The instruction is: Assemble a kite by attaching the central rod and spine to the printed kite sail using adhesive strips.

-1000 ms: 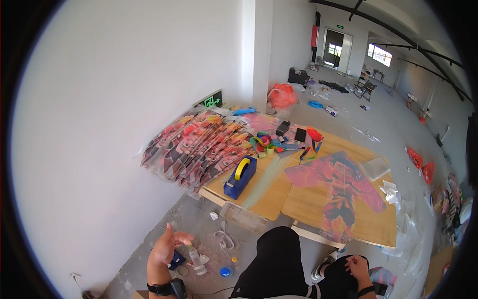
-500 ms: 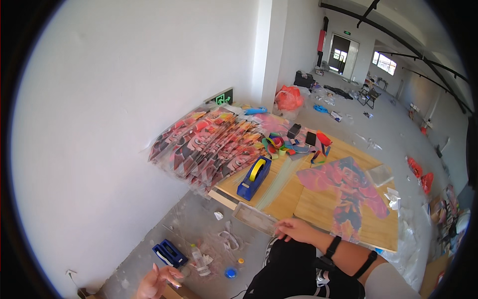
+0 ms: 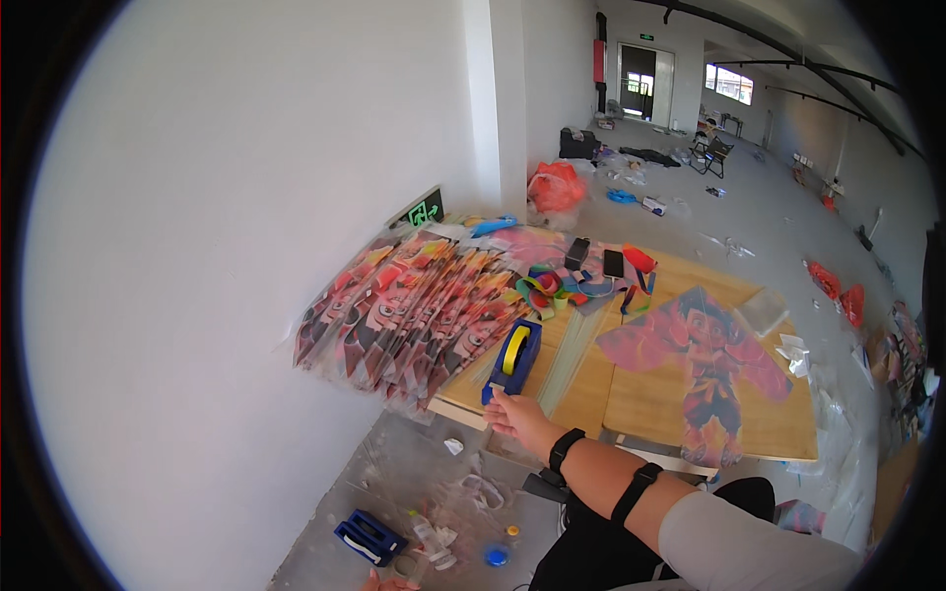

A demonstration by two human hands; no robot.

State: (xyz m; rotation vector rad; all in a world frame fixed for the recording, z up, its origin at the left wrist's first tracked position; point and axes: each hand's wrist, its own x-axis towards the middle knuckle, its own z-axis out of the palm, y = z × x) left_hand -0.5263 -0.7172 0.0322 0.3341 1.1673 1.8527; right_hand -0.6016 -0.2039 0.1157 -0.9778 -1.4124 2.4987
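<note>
- At the bottom edge of the frame, left of centre, only part of the left hand (image 3: 389, 583) shows; whether its fingers are apart or together cannot be told.
- Just above it, lower left, a second blue dispenser (image 3: 371, 537) lies on the floor, with a clear bottle (image 3: 429, 533) to its right.
- Further right along the bottom are a round blue object (image 3: 496, 557) and a small yellow-orange one (image 3: 512, 530).
- From the lower right, a strapped forearm (image 3: 601, 473) leads to the right hand (image 3: 520, 418), just below the frame's centre. Its fingertips meet the near end of the blue tape dispenser (image 3: 496, 392); whether they are clamped on anything cannot be told.
- That dispenser, at frame centre, stands on the wooden table (image 3: 645, 394) and carries a yellow roll (image 3: 514, 350).
- Right of centre lies a printed character sheet (image 3: 711, 364); left of centre, a row of plastic-wrapped prints (image 3: 394, 320).
- Above centre sit coloured ribbons (image 3: 544, 288) and a phone (image 3: 613, 264).
- Toward the upper right stands a folding chair (image 3: 711, 155).
</note>
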